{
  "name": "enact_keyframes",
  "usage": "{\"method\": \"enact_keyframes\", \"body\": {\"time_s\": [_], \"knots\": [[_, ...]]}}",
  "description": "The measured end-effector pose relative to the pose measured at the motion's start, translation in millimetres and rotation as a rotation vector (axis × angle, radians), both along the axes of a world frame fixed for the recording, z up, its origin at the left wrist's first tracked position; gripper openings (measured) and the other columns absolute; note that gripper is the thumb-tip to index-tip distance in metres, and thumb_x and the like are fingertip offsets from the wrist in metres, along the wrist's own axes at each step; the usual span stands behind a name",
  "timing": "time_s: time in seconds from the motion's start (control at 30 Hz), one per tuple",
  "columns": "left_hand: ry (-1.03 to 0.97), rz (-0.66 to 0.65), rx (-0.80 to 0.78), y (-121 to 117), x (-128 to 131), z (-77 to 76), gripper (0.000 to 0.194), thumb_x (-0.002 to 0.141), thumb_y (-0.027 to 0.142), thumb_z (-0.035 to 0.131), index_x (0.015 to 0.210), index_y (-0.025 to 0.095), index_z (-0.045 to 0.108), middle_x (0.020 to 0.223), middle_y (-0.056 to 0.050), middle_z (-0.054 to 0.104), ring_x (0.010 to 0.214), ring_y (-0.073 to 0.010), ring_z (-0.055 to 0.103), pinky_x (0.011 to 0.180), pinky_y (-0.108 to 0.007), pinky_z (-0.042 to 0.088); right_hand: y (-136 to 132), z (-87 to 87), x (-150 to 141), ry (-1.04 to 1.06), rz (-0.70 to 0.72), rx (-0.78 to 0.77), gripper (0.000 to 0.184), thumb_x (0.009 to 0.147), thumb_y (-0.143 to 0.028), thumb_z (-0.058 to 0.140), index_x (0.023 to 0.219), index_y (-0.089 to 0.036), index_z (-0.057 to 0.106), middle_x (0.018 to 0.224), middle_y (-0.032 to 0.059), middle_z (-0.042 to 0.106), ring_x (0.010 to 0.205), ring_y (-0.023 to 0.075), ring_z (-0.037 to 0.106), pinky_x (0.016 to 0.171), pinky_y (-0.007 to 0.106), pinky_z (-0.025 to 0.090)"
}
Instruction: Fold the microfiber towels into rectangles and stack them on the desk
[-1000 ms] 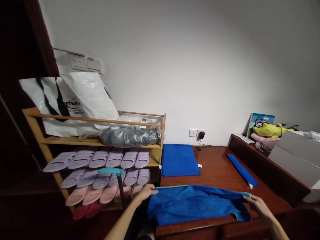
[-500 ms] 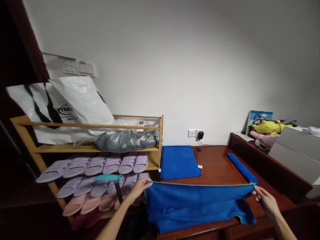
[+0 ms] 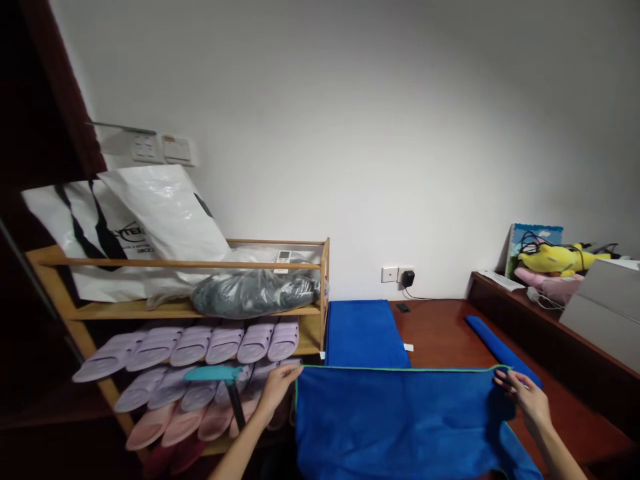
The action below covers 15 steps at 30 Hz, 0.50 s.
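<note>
A blue towel (image 3: 395,413) with a green hem is stretched between my two hands, its upper edge nearly straight and the rest hanging toward me. My left hand (image 3: 281,387) pinches its top left corner, beside the slipper rack. At the opposite corner my right hand (image 3: 523,393) grips the hem with bent fingers. Behind the towel, a folded blue cloth (image 3: 367,330) with a small white tag lies flat on the reddish-brown tabletop (image 3: 435,333). Farther right lies a long, narrow blue strip of folded cloth (image 3: 500,347).
A wooden rack (image 3: 324,287) on the left holds lilac slippers (image 3: 225,343), pink slippers (image 3: 150,427), white bags (image 3: 165,220) and a plastic-wrapped bundle (image 3: 255,293). A raised ledge (image 3: 530,320) at the right bears a yellow plush toy (image 3: 560,260) and white boxes (image 3: 610,300). A black plug (image 3: 408,278) sits in the wall.
The towel has come down flatter and smoother, its lower part now reaching past the bottom of the view. My right hand has shifted slightly left. The camera view has tilted up a little.
</note>
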<state>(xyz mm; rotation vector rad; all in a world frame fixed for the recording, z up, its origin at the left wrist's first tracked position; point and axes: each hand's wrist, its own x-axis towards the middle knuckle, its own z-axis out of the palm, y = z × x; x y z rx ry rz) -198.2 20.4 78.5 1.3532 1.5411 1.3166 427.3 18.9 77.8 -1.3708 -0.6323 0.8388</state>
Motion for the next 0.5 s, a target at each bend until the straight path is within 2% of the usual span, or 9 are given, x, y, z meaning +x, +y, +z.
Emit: {"method": "enact_keyframes", "body": {"time_s": [0.07, 0.13, 0.23, 0.3, 0.4, 0.5], "knots": [[-0.003, 0.017, -0.020, 2.1, -0.9, 3.7, 0.042, 0.054, 0.058, 0.069, 0.068, 0.019, 0.072, 0.077, -0.006, 0.073, 0.081, -0.0249, 0.064, 0.075, -0.032, 0.048, 17.0, -0.3, -0.1, -0.090, 0.013, -0.019, 0.055, 0.045, -0.055, 0.074, 0.082, -0.019, 0.056, 0.076, 0.0104, 0.073, 0.076, 0.0262, 0.069, 0.053, 0.026, 0.051], [-0.004, 0.037, -0.054, 6.7, 0.6, 7.3, 0.046, 0.054, 0.060, 0.069, 0.072, 0.018, 0.073, 0.067, -0.005, 0.071, 0.070, -0.0231, 0.065, 0.063, -0.030, 0.049, 34.4, -0.7, 0.8, -0.152, 0.014, -0.030, 0.054, 0.048, -0.057, 0.070, 0.084, -0.019, 0.057, 0.078, 0.0105, 0.073, 0.079, 0.0271, 0.069, 0.055, 0.028, 0.052], [0.006, 0.068, -0.126, 18.1, 7.0, 12.6, 0.059, 0.055, 0.066, 0.065, 0.078, 0.013, 0.072, 0.042, 0.000, 0.056, 0.040, -0.0170, 0.054, 0.039, -0.026, 0.037, 57.5, 1.2, 3.3, -0.213, -0.003, -0.055, 0.050, 0.050, -0.056, 0.065, 0.084, -0.020, 0.057, 0.079, 0.0102, 0.073, 0.085, 0.0284, 0.068, 0.061, 0.030, 0.053], [0.017, 0.087, -0.168, 27.6, 13.4, 15.9, 0.063, 0.057, 0.067, 0.062, 0.083, 0.009, 0.071, 0.039, 0.001, 0.052, 0.031, -0.0139, 0.046, 0.034, -0.024, 0.031, 70.0, 4.0, 4.2, -0.273, -0.032, -0.090, 0.047, 0.051, -0.055, 0.064, 0.082, -0.020, 0.057, 0.078, 0.0113, 0.072, 0.089, 0.0311, 0.067, 0.069, 0.035, 0.054], [0.039, 0.117, -0.209, 41.1, 26.4, 18.3, 0.062, 0.066, 0.062, 0.059, 0.091, 0.006, 0.068, 0.053, -0.006, 0.064, 0.035, -0.0158, 0.054, 0.036, -0.024, 0.034, 83.8, 4.6, 0.0, -0.364, -0.056, -0.141, 0.050, 0.049, -0.055, 0.066, 0.084, -0.019, 0.060, 0.087, 0.0150, 0.072, 0.100, 0.0365, 0.062, 0.084, 0.043, 0.050], [0.096, 0.150, -0.214, 47.0, 44.9, 17.3, 0.054, 0.075, 0.055, 0.055, 0.101, 0.008, 0.064, 0.075, -0.013, 0.071, 0.051, -0.0211, 0.065, 0.044, -0.028, 0.044, 87.1, -8.2, -12.8, -0.406, 0.002, -0.131, 0.065, 0.046, -0.055, 0.069, 0.100, -0.019, 0.060, 0.112, 0.0148, 0.066, 0.114, 0.0350, 0.054, 0.095, 0.042, 0.045]]}}
